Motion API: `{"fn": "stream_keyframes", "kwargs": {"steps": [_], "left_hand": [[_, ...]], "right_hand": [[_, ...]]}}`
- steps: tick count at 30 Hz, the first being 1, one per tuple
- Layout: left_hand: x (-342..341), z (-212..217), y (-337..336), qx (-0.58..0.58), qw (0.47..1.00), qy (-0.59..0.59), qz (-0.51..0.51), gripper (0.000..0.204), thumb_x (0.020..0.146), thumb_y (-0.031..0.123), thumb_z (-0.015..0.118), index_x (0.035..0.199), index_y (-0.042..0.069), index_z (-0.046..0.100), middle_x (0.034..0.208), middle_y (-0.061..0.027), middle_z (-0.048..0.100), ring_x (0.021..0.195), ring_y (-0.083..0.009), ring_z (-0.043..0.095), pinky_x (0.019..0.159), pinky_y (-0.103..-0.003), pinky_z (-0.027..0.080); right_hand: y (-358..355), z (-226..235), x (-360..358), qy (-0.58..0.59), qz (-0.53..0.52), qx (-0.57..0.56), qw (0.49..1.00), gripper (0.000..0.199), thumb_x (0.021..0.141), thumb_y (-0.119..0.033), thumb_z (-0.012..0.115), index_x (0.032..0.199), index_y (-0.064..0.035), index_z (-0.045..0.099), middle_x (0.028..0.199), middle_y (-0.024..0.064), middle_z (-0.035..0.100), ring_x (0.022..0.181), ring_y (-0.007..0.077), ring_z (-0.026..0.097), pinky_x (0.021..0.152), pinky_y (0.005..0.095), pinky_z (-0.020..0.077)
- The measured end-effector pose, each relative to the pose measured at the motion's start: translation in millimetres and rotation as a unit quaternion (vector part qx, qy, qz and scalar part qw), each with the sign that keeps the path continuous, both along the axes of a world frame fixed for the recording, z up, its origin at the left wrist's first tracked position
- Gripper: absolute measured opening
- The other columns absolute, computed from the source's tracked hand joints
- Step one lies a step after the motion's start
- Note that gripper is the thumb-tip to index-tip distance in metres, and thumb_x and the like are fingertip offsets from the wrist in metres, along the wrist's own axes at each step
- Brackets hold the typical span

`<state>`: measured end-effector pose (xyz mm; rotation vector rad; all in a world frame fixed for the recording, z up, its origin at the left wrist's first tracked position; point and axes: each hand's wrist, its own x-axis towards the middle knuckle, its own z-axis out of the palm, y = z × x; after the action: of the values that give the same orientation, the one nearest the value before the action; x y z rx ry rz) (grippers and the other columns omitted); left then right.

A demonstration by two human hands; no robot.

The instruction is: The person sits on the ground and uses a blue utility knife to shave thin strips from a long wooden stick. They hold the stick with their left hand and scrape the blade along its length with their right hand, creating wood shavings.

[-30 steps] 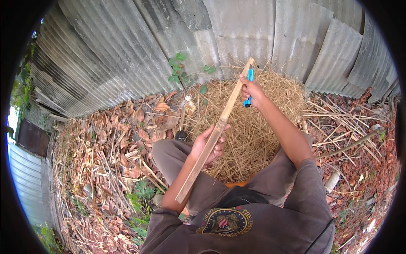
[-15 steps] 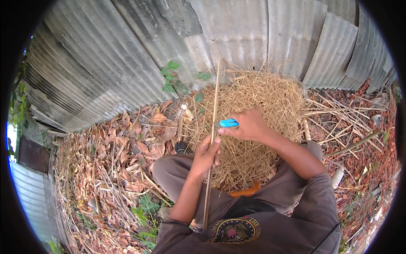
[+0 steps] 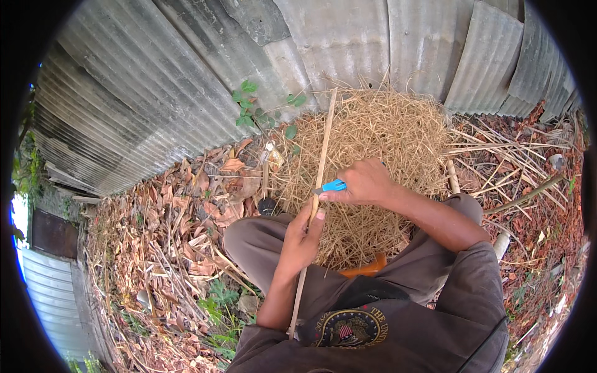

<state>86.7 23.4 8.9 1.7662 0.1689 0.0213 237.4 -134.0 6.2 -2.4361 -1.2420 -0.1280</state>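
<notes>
A long, thin wooden strip (image 3: 326,138) runs from my lap up over the straw, its far end leaning slightly right. My left hand (image 3: 301,240) is closed around it near the middle, thumb up along its side. Just above that thumb, the blade of a blue utility knife (image 3: 334,186) lies against the strip. My right hand (image 3: 365,181) grips the knife's handle, most of which its fingers hide. Under both hands spreads a large pile of straw-like shavings (image 3: 398,143).
Corrugated metal sheets (image 3: 348,43) form a wall behind the pile. Dry leaves (image 3: 193,217) cover the ground at left, and cut sticks (image 3: 497,155) lie at right. An orange object (image 3: 365,266) sits between my legs. A small green plant (image 3: 245,109) grows by the wall.
The strip's far end has tilted to the right and its near end has shifted left. Both hands stay close together, with the knife blade still at the strip.
</notes>
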Motion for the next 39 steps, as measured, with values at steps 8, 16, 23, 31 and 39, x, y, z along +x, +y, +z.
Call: {"fn": "stream_keyframes", "kwargs": {"steps": [8, 16, 23, 31, 39], "left_hand": [[-12.9, 6.3, -15.9, 0.042, 0.999, -0.014, 0.001, 0.045, 0.101, 0.019, 0.046, 0.140, -0.002, 0.040, 0.103, -0.0077, 0.056, 0.093, -0.0110, 0.049, 0.087, -0.026, 0.042], [-42.9, 15.9, -22.5, -0.028, 0.996, 0.077, -0.027, 0.046, 0.101, 0.016, 0.047, 0.142, -0.001, 0.037, 0.084, 0.0001, 0.046, 0.076, -0.0064, 0.043, 0.068, -0.021, 0.040], [-74.7, 1.9, -32.4, -0.059, 0.998, -0.022, -0.028, 0.042, 0.102, 0.020, 0.045, 0.141, 0.004, 0.041, 0.074, 0.0007, 0.045, 0.055, -0.0026, 0.035, 0.049, -0.018, 0.030], [-83.9, 25.0, -14.0, -0.159, 0.983, 0.085, 0.023, 0.045, 0.103, 0.022, 0.042, 0.145, 0.006, 0.037, 0.072, 0.0005, 0.048, 0.048, -0.0018, 0.035, 0.043, -0.016, 0.029], [-63.1, 28.9, -15.9, -0.131, 0.989, 0.046, 0.059, 0.046, 0.103, 0.028, 0.043, 0.144, 0.008, 0.039, 0.072, -0.0007, 0.048, 0.044, -0.0030, 0.034, 0.041, -0.017, 0.028]], "right_hand": [[-6.8, -11.4, 9.9, -0.063, 0.015, 0.058, 0.996, 0.073, 0.071, -0.081, 0.054, 0.053, -0.0110, 0.058, 0.044, 0.0073, 0.050, 0.039, 0.0267, 0.053, 0.038, 0.0390, 0.0386], [-21.3, -15.0, 62.3, -0.037, -0.135, 0.031, 0.990, 0.082, 0.076, -0.086, 0.038, 0.055, -0.0105, 0.061, 0.043, 0.0050, 0.051, 0.043, 0.0224, 0.054, 0.042, 0.0394, 0.0420], [-39.2, -12.5, 112.3, -0.010, -0.242, 0.003, 0.970, 0.087, 0.080, -0.086, 0.028, 0.053, -0.0090, 0.056, 0.048, 0.0058, 0.050, 0.048, 0.0204, 0.055, 0.045, 0.0396, 0.0418], [-59.9, 12.1, 121.4, 0.110, -0.285, 0.073, 0.949, 0.087, 0.080, -0.085, 0.029, 0.054, -0.0061, 0.053, 0.049, 0.0079, 0.049, 0.048, 0.0234, 0.055, 0.045, 0.0410, 0.0411], [4.2, 16.2, -32.0, 0.038, 0.066, -0.017, 0.997, 0.077, 0.074, -0.082, 0.049, 0.053, -0.0090, 0.059, 0.041, 0.0083, 0.048, 0.039, 0.0264, 0.054, 0.041, 0.0389, 0.0401]]}}
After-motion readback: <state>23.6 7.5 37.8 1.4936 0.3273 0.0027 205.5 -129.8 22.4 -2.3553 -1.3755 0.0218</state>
